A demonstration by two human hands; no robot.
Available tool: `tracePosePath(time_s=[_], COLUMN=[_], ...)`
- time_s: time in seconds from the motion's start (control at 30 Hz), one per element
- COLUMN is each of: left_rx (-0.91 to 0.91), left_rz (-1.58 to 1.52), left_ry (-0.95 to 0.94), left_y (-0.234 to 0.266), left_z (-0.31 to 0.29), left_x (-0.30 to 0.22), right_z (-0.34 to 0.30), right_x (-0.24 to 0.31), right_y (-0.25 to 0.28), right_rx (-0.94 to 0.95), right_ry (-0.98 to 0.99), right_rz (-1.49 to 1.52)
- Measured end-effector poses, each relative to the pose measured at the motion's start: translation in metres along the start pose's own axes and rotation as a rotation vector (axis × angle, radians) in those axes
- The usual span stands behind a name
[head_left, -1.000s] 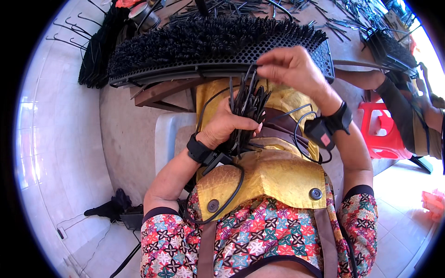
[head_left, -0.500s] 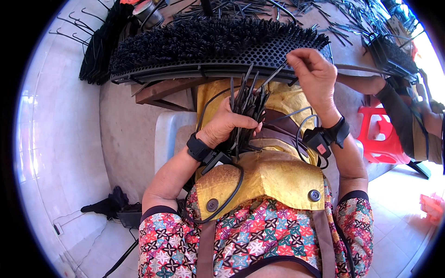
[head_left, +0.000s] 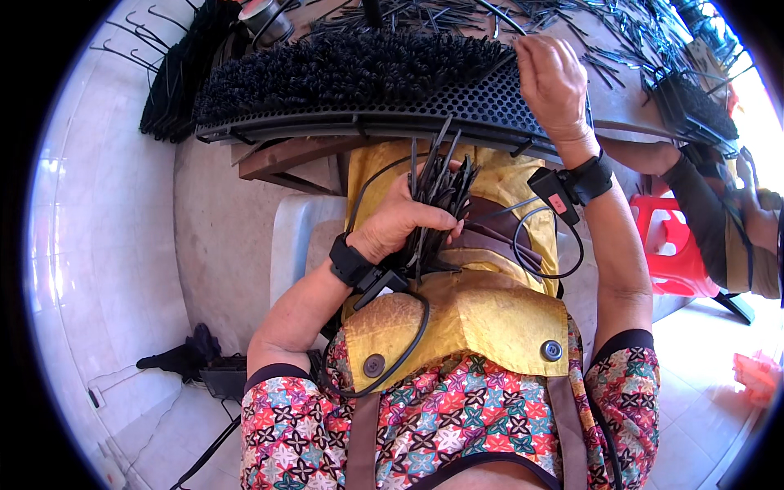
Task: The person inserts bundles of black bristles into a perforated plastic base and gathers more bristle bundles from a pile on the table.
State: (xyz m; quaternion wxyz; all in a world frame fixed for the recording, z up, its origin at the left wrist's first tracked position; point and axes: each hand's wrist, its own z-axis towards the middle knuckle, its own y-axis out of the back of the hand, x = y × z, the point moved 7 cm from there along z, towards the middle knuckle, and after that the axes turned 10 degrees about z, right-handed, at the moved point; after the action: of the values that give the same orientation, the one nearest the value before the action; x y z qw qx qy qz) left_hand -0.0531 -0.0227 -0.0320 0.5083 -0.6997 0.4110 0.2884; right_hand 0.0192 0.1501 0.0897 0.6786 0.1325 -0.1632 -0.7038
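Note:
My left hand (head_left: 392, 214) is closed around a bundle of thin black strips (head_left: 443, 189) in front of my apron, their ends fanning upward. My right hand (head_left: 557, 88) is raised over the right end of a black perforated rack (head_left: 457, 106), thumb and fingers pinched together. A dark strip seems to run from its fingertips toward the rack, partly merged with the dark pieces behind. Densely packed black pieces (head_left: 351, 73) stand in the rack's holes; bare holes show along its front and right side.
Loose black strips (head_left: 604, 69) lie scattered over the table behind the rack. A metal can (head_left: 265, 20) stands at the back left, near hanging black bunches (head_left: 175, 98). On the right, another person's arm (head_left: 645, 155) reaches in near a red stool (head_left: 674, 249).
My right hand has moved up and away from the bundle, over the rack's right end, carrying the strip it had pinched. My left hand keeps the bundle nearly in place.

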Motion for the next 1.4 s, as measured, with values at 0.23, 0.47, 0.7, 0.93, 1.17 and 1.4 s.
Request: tracePosePath(time_s=[0.23,0.47,0.7,0.93,1.17,1.4], left_rx=[-0.002,-0.021,-0.021,0.026,0.002,-0.006], left_rz=[0.044,0.045,0.016,0.135,0.127,0.089], left_ry=[0.000,-0.016,-0.008,-0.040,-0.050,-0.048], left_y=[0.000,0.001,0.001,0.001,0.001,0.003], left_z=[0.002,0.000,0.001,0.002,-0.001,-0.001], left_x=[-0.001,-0.001,-0.001,-0.001,-0.006,-0.006], right_z=[0.004,0.000,-0.060,-0.073,-0.058,-0.034], right_x=[0.021,0.008,0.029,0.060,0.051,0.011], right_y=[-0.028,-0.031,-0.005,-0.021,0.005,0.025], right_rx=[0.285,0.274,0.348,0.425,0.228,-0.113], right_ry=[0.085,-0.147,-1.093,-1.105,-1.096,-0.894], right_rz=[0.204,0.088,0.754,0.956,0.839,0.597])
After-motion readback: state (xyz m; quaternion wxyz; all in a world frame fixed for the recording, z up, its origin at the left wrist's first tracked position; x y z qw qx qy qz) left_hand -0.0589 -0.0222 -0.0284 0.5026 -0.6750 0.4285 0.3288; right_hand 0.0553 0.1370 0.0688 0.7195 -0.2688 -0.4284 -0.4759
